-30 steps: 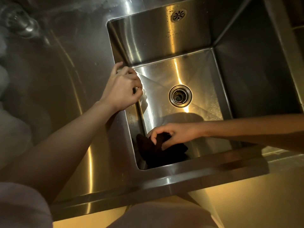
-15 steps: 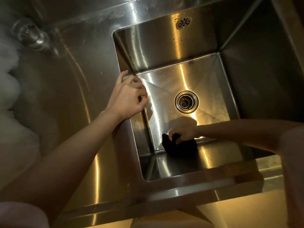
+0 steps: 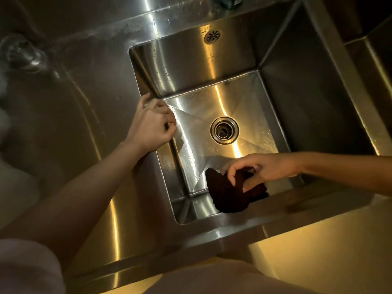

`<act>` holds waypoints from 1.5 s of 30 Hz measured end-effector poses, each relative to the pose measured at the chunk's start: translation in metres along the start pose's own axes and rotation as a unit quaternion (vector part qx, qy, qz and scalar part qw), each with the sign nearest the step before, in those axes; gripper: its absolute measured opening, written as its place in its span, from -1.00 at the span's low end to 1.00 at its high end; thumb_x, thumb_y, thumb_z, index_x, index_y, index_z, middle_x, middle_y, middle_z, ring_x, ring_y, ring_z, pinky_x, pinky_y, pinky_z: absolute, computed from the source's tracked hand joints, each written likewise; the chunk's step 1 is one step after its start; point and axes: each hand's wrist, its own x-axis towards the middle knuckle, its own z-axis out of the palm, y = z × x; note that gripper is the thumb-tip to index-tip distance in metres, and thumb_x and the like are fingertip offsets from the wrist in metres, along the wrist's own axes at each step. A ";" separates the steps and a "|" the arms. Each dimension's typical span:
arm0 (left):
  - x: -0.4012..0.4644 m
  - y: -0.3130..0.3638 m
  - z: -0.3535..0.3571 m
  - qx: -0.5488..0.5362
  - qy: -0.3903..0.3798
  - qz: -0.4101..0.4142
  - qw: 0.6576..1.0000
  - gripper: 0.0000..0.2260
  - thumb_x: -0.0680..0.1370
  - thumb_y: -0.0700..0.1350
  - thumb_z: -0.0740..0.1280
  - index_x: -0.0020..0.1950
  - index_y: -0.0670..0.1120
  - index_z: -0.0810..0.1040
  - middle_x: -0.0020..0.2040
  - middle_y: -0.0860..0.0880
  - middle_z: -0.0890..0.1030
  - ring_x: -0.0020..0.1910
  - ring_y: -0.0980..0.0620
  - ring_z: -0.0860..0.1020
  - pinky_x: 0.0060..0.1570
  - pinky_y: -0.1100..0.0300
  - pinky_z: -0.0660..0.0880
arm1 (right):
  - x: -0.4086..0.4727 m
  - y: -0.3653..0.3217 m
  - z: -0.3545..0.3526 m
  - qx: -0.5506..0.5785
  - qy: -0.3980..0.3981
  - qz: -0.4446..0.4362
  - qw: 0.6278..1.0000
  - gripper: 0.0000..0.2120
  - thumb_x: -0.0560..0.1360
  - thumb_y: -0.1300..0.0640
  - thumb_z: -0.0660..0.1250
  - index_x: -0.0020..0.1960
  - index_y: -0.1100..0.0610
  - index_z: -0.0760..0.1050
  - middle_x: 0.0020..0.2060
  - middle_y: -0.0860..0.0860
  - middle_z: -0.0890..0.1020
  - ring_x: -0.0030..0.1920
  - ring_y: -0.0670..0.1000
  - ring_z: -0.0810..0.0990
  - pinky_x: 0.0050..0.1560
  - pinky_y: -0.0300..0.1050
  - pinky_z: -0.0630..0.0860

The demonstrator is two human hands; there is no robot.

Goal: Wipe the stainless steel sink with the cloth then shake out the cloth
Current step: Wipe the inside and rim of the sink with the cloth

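left hand (image 3: 151, 126) curled, gripping sink (image 3: 212, 60) rim | right hand (image 3: 257, 170) pinching cloth (image 3: 231, 192)

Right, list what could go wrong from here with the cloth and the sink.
1. The right hand pinches the dark cloth only with its fingertips, and much of it hangs loose; it may slip during the wipe or the shake.
2. The drain sits open near the cloth, so a dropped cloth could land over it.
3. The left hand braces on the wet-looking sink rim, where water droplets show nearby; it might slide.
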 end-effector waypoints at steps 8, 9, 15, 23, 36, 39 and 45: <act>0.000 -0.001 0.004 0.011 0.017 0.002 1.000 -0.73 0.46 -0.01 0.23 -0.21 -0.05 0.70 -0.15 0.05 0.67 0.07 -0.05 0.54 0.41 0.01 0.03 | 0.041 0.021 -0.010 -0.056 -0.007 0.058 0.997 -0.83 0.50 0.09 0.39 0.02 0.16 0.50 -0.13 -0.11 0.55 -0.07 -0.12 0.50 -0.08 -0.25 0.43; 0.000 -0.001 0.004 0.012 0.017 0.000 1.000 -0.75 0.46 -0.01 0.24 -0.20 -0.05 0.70 -0.15 0.05 0.67 0.07 -0.05 0.54 0.42 0.01 0.03 | 0.051 0.033 -0.013 -0.071 -0.012 0.066 0.995 -0.82 0.49 0.11 0.42 0.01 0.15 0.49 -0.16 -0.17 0.55 -0.11 -0.15 0.50 -0.10 -0.25 0.43; 0.000 -0.001 0.002 0.030 -0.001 -0.010 1.000 -0.73 0.47 0.00 0.21 -0.16 -0.03 0.71 -0.11 0.06 0.66 0.10 -0.05 0.53 0.45 -0.07 0.04 | 0.095 0.092 -0.042 -0.104 -0.045 0.182 0.977 -0.42 0.45 0.11 0.47 0.39 -0.10 0.33 0.27 -0.12 0.48 0.31 -0.10 0.42 0.30 -0.16 0.40; -0.006 0.032 -0.012 0.138 -0.030 0.019 0.990 -0.70 0.55 -0.05 0.18 -0.13 -0.11 0.69 -0.07 -0.04 0.66 0.14 -0.13 0.54 0.41 -0.27 0.13 | 0.111 0.180 -0.077 -0.293 -0.031 0.173 0.940 -0.50 0.39 -0.15 0.40 0.31 -0.20 0.42 0.28 -0.08 0.50 0.30 0.01 0.43 0.35 0.10 0.37; -0.070 0.187 0.032 0.015 -0.047 -0.272 0.961 -0.68 0.53 -0.01 0.15 -0.02 -0.08 0.67 0.11 -0.08 0.65 0.18 -0.11 0.54 0.34 -0.24 0.26 | 0.015 0.035 -0.049 -0.051 -0.110 0.126 0.985 -0.55 0.56 0.24 0.31 0.41 0.05 0.32 0.11 -0.04 0.54 0.13 -0.05 0.54 0.03 -0.28 0.55; -0.078 0.190 0.041 0.002 -0.066 -0.302 0.951 -0.64 0.55 0.02 0.11 -0.01 -0.08 0.67 0.11 -0.07 0.65 0.18 -0.10 0.53 0.32 -0.24 0.29 | -0.012 0.028 -0.049 -0.015 -0.100 0.110 0.989 -0.53 0.56 0.21 0.32 0.42 0.01 0.32 0.23 0.05 0.51 0.24 0.03 0.52 0.14 -0.19 0.54; -0.079 0.193 0.044 -0.006 -0.016 -0.281 0.960 -0.69 0.54 0.02 0.17 -0.04 -0.08 0.67 0.06 -0.06 0.66 0.15 -0.08 0.54 0.35 -0.16 0.24 | -0.005 0.037 -0.053 -0.146 -0.077 0.107 0.980 -0.50 0.58 0.16 0.30 0.47 0.04 0.23 0.33 0.03 0.42 0.28 -0.03 0.42 0.06 -0.49 0.41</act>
